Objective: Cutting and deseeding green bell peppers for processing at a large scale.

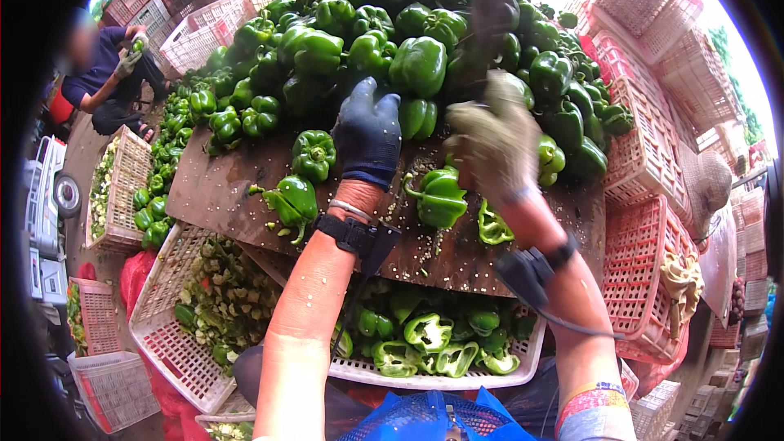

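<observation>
My left hand (pixel 366 132), in a dark blue glove, reaches to the front of a heap of green bell peppers (pixel 314 51). Its visible fingertips are apart, next to a large pepper (pixel 418 66); no object shows in it. My right hand (pixel 494 132), in a tan glove, is smeared by motion over the board, and its fingers cannot be made out. Above it runs a dark blurred streak I cannot identify. Between the hands and the board's front edge lie a pepper with its stem (pixel 439 198) and a cut green piece (pixel 495 224). Two peppers, one this pepper (pixel 314 155), sit left of my left wrist.
The wooden board (pixel 216 188) is strewn with pale seeds. Below it, a white crate (pixel 384 377) holds halved peppers. At left, another crate (pixel 155 294) holds cores and scraps. Red crates (pixel 645 273) stand at right. A person (pixel 106 73) sits at far left holding a pepper.
</observation>
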Demonstrator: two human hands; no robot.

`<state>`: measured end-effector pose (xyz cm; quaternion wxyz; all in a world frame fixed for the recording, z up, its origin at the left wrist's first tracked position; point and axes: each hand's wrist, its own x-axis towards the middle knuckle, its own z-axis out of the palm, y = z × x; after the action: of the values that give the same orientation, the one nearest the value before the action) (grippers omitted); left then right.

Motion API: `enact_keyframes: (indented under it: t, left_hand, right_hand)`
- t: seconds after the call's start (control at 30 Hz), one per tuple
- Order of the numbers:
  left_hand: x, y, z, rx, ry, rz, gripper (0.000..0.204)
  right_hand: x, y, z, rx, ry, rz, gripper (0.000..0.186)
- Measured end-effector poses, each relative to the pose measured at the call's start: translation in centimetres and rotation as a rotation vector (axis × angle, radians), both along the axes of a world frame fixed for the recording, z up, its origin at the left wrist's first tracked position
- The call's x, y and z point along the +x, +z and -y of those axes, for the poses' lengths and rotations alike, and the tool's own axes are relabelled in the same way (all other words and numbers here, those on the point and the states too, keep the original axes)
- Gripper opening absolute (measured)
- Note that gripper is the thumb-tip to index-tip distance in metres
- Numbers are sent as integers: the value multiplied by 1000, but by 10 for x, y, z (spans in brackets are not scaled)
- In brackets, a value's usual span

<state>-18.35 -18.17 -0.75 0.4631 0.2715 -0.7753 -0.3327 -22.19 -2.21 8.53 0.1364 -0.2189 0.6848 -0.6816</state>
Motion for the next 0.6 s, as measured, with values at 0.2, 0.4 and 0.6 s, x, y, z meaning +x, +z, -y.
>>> enact_keyframes:
  t: [0.2, 0.4, 0.6]
  left_hand:
    - [6, -5, 7, -40, -11, 40, 38]
    - [28, -5, -8, -136, -107, -2, 38]
    - [18, -19, -45, -333, -249, 166, 41]
  right_hand:
    - [-54, -1, 22, 262, 233, 272, 13]
    - [-22, 36, -34, 630, 370, 238, 14]
    - [-21, 10, -28, 676, 544, 200, 9]
